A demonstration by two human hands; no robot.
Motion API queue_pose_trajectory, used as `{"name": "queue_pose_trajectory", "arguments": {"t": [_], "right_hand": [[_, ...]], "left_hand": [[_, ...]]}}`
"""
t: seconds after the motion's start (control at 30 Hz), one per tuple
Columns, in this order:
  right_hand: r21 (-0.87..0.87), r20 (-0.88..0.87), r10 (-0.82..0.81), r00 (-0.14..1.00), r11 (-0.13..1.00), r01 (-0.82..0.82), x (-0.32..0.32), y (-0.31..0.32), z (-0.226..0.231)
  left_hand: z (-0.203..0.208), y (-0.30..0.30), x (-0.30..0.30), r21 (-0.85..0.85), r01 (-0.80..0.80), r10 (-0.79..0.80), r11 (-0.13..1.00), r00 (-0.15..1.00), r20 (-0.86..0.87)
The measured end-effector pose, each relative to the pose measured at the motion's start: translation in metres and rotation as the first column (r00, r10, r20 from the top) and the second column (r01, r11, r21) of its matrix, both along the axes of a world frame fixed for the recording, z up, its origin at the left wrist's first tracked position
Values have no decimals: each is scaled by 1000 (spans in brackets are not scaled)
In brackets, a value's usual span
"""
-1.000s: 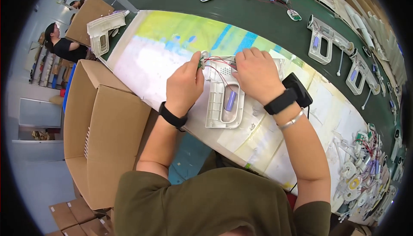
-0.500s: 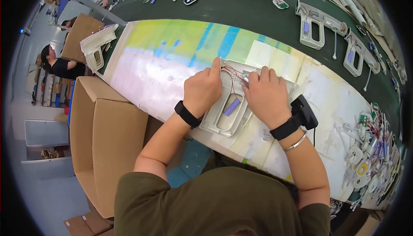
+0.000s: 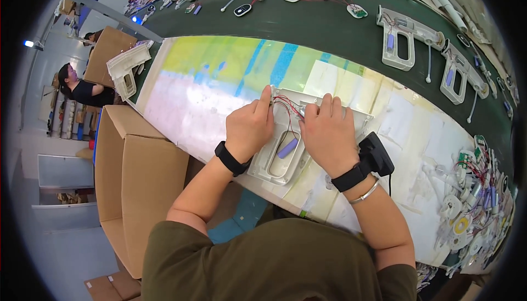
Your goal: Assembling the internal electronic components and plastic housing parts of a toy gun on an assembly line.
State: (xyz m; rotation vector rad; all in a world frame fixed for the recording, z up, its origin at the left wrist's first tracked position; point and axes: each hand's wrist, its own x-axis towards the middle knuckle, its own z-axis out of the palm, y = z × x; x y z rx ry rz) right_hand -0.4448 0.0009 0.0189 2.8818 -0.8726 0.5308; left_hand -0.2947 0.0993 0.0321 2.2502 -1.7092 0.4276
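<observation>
A white plastic housing half (image 3: 262, 170) with a looped handle lies on the work board between my hands. My left hand (image 3: 250, 131) grips its upper left end, index finger stretched along the edge and the other fingers curled. My right hand (image 3: 330, 139) lies over the upper part of the housing, its fingers stretched out across it and the thumb beside a silvery cylindrical part (image 3: 302, 111), mostly covered. Thin red wires (image 3: 282, 101) loop out between the hands. A purple battery cell (image 3: 287, 148) sits within the handle loop. The fingertips' undersides are hidden.
Housing halves with fitted parts (image 3: 396, 40) lie on the green conveyor belt (image 3: 274, 18) beyond the board. A heap of wired parts (image 3: 475, 202) is at the right. An open cardboard box (image 3: 151, 185) stands at left, near another white housing (image 3: 127, 70). A person (image 3: 85, 89) is farther off.
The whole view has shifted slightly, so the housing and both hands appear a little lower and farther left. Both hands keep nearly the same places on the housing.
</observation>
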Motion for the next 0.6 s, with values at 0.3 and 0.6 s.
{"name": "queue_pose_trajectory", "arguments": {"t": [0.3,0.6], "right_hand": [[-19,-49,-71,996,997,70,2,10,0],[-22,-59,-61,996,998,60,4,9,3]], "left_hand": [[-5,-7,7,-50,73,-66,996,990,123],[0,-3,14,42,100,-99,994,995,-30]]}}
